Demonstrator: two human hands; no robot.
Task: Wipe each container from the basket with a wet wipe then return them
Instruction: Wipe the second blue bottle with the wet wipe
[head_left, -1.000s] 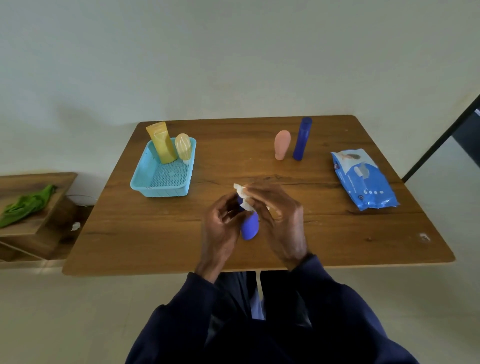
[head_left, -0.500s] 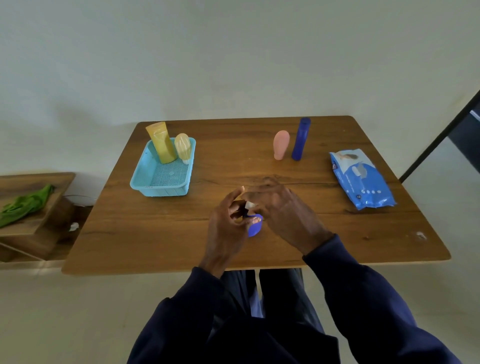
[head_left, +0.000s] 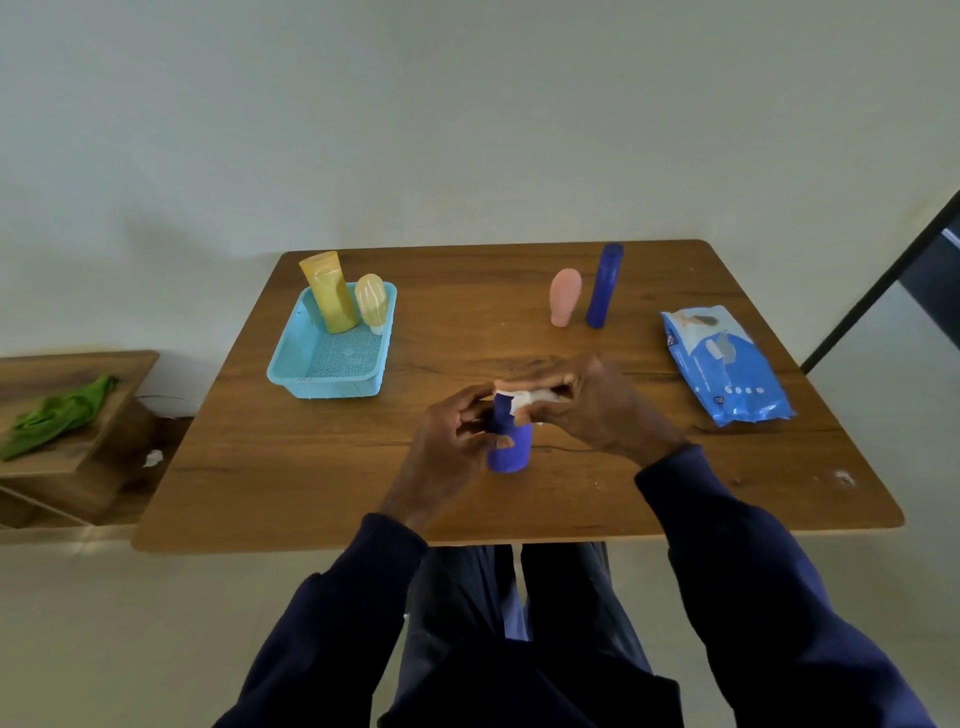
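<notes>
Item under wipe: 1 small blue bottle (head_left: 511, 452), upright at the near middle of the table (head_left: 571, 499). I cannot tell whether its base rests on the wood or hangs just above it.

Hands: close together, both engaged. My left hand (head_left: 452, 447) grips the bottle's body from the side. My right hand (head_left: 597, 410) pinches the wet wipe (head_left: 535, 399) against the bottle's narrow top.

Handling, my judgement: small, light, rigid plastic. Once damp it is likely slippery, so the wide lower body is the safer hold. The narrow top gives less purchase.

Other containers: a yellow tube (head_left: 330, 293) and a pale ribbed container (head_left: 373, 306) stand at the far end of the light blue basket (head_left: 311, 387), far left. A pink container (head_left: 565, 296) and a tall blue tube (head_left: 602, 286) stand just beside each other on the far right of the table, outside the basket. Both look tall and narrow, and I judge them easy to topple.

Surface and room: smooth, level wood-grain top. A blue wipes pack (head_left: 727, 364) lies at the right edge. A low wooden shelf (head_left: 78, 467) stands left, bearing a green cloth (head_left: 57, 415). Plain pale wall behind.
</notes>
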